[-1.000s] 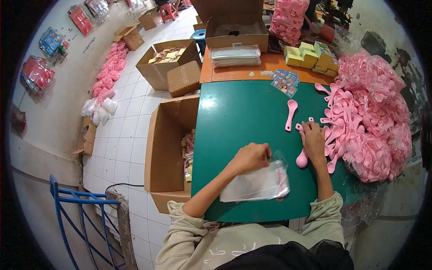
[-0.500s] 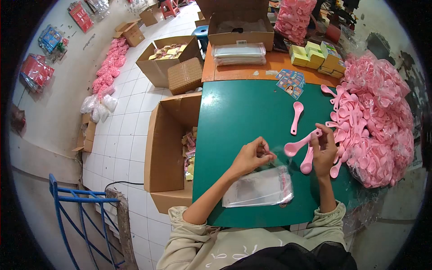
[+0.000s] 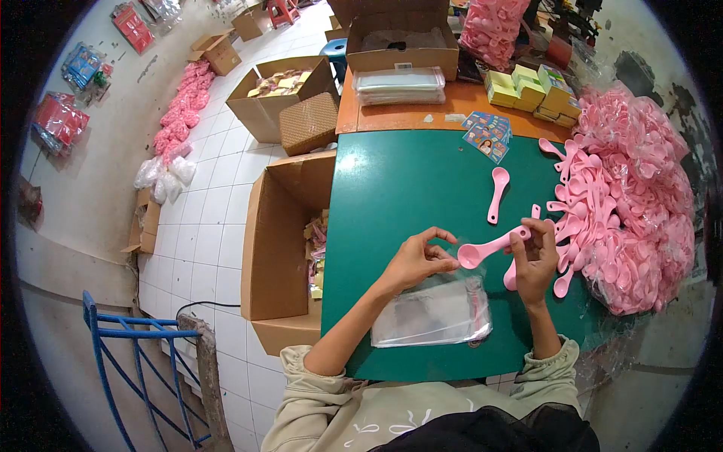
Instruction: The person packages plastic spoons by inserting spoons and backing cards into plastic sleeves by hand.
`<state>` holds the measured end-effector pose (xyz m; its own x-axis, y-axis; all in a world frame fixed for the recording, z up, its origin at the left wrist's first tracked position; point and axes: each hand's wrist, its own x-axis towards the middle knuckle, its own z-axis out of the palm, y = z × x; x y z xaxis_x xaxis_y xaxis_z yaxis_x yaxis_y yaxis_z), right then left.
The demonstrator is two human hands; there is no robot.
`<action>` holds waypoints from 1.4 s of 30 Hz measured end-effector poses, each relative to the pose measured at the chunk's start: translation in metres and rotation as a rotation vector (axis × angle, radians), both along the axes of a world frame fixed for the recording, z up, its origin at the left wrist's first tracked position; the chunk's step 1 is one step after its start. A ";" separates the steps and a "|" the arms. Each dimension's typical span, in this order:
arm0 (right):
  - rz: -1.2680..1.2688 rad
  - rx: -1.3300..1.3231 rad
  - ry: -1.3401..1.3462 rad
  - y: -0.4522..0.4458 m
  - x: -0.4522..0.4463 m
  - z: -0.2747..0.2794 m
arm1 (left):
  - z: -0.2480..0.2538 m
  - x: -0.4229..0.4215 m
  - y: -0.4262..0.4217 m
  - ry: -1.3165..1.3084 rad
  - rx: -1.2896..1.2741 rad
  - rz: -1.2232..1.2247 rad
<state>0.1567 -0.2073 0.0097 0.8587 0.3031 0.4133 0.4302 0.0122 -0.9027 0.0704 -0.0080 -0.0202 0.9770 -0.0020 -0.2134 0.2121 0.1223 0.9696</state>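
The left hand [image 3: 422,260] curves, thumb and forefinger narrowly apart; whether they pinch film is too faint to tell. Thin, glossy bags [image 3: 431,315] lie flat below (such plastic could crumple or split if the spoon [image 3: 486,250]'s rounded bowl snags an edge). The smooth, pink spoon tilts above the green table [image 3: 410,188], handle pinched in the right hand [image 3: 536,262]; a loose pinch could drop it. Farther right, spoons tangle in a pile [image 3: 584,197].
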 end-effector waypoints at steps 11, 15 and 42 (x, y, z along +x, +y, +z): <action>0.087 -0.073 0.109 0.006 -0.010 0.005 | 0.002 0.001 -0.006 0.008 -0.179 -0.011; 0.091 -0.028 0.117 0.007 -0.005 0.003 | 0.007 0.010 -0.008 -0.052 -0.080 -0.067; 0.050 -0.909 -0.117 0.055 0.215 -0.043 | 0.057 0.035 0.042 -0.194 -0.193 0.120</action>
<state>0.3722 -0.1523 -0.0336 0.8034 0.5898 0.0810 0.5376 -0.6602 -0.5245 0.1049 0.0343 0.0372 0.9951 0.0938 -0.0301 -0.0016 0.3214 0.9469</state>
